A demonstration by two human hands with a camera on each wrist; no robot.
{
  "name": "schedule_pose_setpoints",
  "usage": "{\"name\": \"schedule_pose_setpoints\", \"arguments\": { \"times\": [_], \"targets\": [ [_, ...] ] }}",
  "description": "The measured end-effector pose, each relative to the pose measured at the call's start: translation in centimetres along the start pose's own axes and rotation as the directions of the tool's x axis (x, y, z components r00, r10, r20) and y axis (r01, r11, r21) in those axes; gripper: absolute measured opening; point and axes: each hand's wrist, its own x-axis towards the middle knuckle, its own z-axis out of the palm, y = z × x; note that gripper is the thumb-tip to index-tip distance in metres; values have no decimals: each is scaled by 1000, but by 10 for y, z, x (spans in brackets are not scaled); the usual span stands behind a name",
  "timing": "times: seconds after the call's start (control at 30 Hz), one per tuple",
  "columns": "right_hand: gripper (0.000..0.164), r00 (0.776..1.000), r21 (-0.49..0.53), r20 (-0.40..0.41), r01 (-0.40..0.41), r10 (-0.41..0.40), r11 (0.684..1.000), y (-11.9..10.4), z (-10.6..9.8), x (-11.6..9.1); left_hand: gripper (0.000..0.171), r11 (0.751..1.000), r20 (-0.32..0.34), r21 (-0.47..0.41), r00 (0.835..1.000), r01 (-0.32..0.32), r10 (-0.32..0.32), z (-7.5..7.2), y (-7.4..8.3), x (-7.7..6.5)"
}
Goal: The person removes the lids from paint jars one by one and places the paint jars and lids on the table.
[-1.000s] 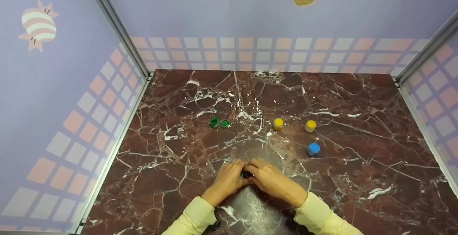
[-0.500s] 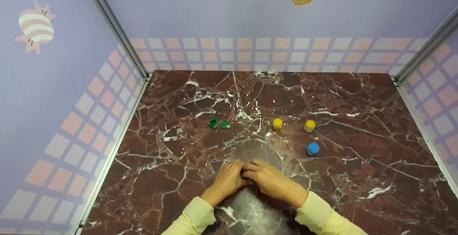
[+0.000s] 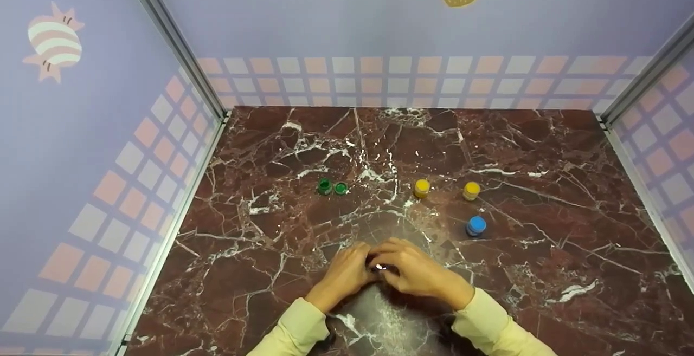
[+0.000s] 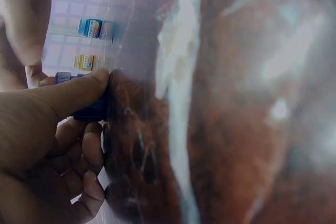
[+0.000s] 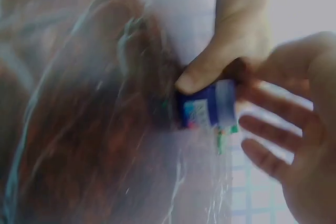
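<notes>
A small dark blue paint jar (image 5: pixel 197 113) with a printed label stands close on the table between both hands. My left hand (image 3: pixel 342 272) holds its body low down, the thumb (image 4: pixel 89 88) lying across it in the left wrist view. Around the pale ribbed lid (image 5: pixel 226 103), on top of the jar, is my right hand (image 3: pixel 415 270). Its fingers (image 5: pixel 270 132) are spread and loosely bent beside the lid in the right wrist view. From the head view, only a shiny bit of the jar shows between the hands.
Beyond the hands stand a blue-lidded jar (image 3: pixel 476 226) and two yellow-lidded jars, one left (image 3: pixel 422 188) and one right (image 3: pixel 471 191). Farther left, an uncapped green jar (image 3: pixel 324 186) has its green lid (image 3: pixel 340 188) beside it. Patterned walls (image 3: pixel 379 20) bound the marble-look table (image 3: pixel 542 237).
The right hand has loosened and shifted slightly right, its thumb parting from the fingers so that the jar's top glints between them. The left hand keeps its hold in place.
</notes>
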Motion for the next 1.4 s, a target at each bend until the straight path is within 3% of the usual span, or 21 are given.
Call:
{"name": "schedule_pose_setpoints", "arguments": {
  "times": [0.1,0.23,0.3,0.37,0.57,0.67,0.77,0.87,1.1,1.4],
  "targets": [
    [20,977,65,-158,-135,144,989,-5,0,3,40,1000,-2,-25,1000,-1,1,-1,0,0],
    [14,875,129,-351,-307,333,943,-13,3,9,39,999,-8,-49,1000,-6,5,-1,0,1],
    [14,837,110,-386,-377,389,920,-18,6,11,40,999,-13,-47,1000,-11,10,-1,0,1],
    [15,823,55,-384,-431,417,901,-23,9,12,40,999,-20,-40,1000,-13,13,-1,0,1],
    [29,844,-183,-358,-483,399,856,-39,23,15,34,1000,-39,-25,999,-10,9,-1,1,0],
    [34,848,-298,-364,-499,386,814,-44,29,18,29,1000,-47,-2,999,-17,17,0,1,0],
    [36,846,-364,-355,-518,398,774,-48,34,20,26,999,-53,25,998,-28,30,0,2,0],
    [34,849,-398,-341,-520,404,756,-50,37,21,24,999,-41,30,999,-21,22,0,2,0],
    [30,856,-407,-328,-509,399,759,-49,40,20,21,1000,-32,11,999,-17,17,1,1,1],
    [26,885,-370,-291,-454,363,811,-48,36,16,24,999,-54,-3,998,-37,37,2,-2,-1]
  ]
}}
